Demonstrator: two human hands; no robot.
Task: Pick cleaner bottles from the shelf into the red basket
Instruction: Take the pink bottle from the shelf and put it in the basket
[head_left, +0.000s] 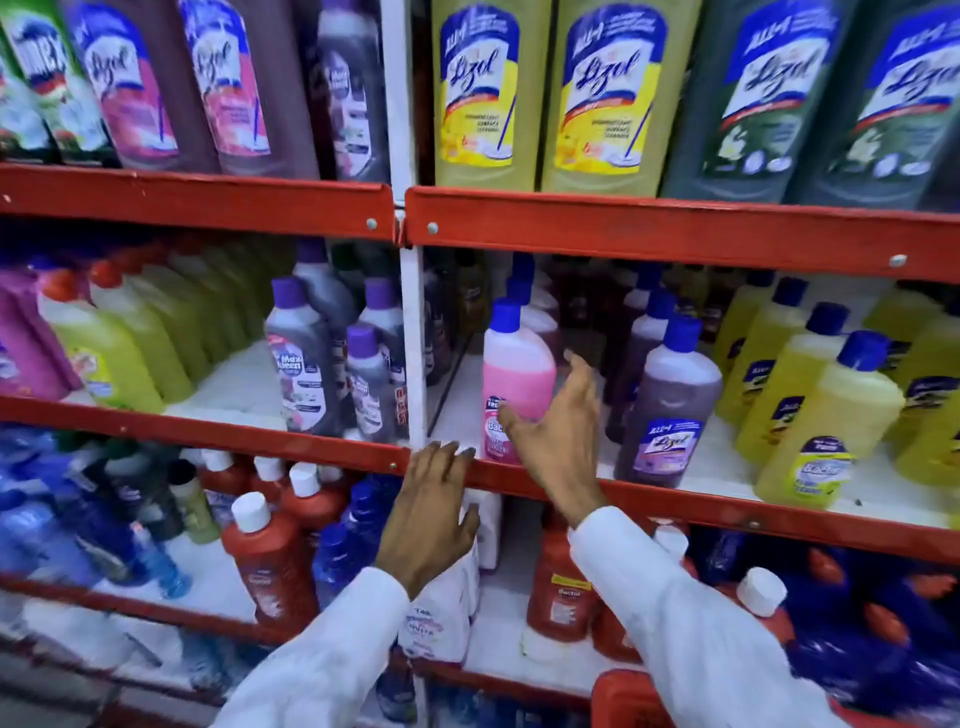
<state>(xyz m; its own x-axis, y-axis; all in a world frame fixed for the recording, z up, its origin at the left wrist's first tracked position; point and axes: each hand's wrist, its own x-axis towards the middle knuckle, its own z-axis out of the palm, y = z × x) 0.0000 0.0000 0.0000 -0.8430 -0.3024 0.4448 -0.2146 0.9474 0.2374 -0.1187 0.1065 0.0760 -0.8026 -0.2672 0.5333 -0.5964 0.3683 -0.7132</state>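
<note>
A pink cleaner bottle (514, 374) with a blue cap stands at the front of the middle shelf, just right of the white upright. My right hand (558, 434) is open right beside it, fingers spread around its lower right side, not closed on it. My left hand (434, 512) is open with its fingertips resting on the red shelf edge (322, 441) below the bottle. The red basket (631, 699) shows only as a rim at the bottom, under my right sleeve.
A purple Lizol bottle (667, 410) stands right of the pink one, with yellow bottles (826, 421) further right. Grey Max Kleen bottles (301, 364) sit left of the white upright (413, 338). Large Lizol bottles fill the top shelf; red bottles (270, 561) stand below.
</note>
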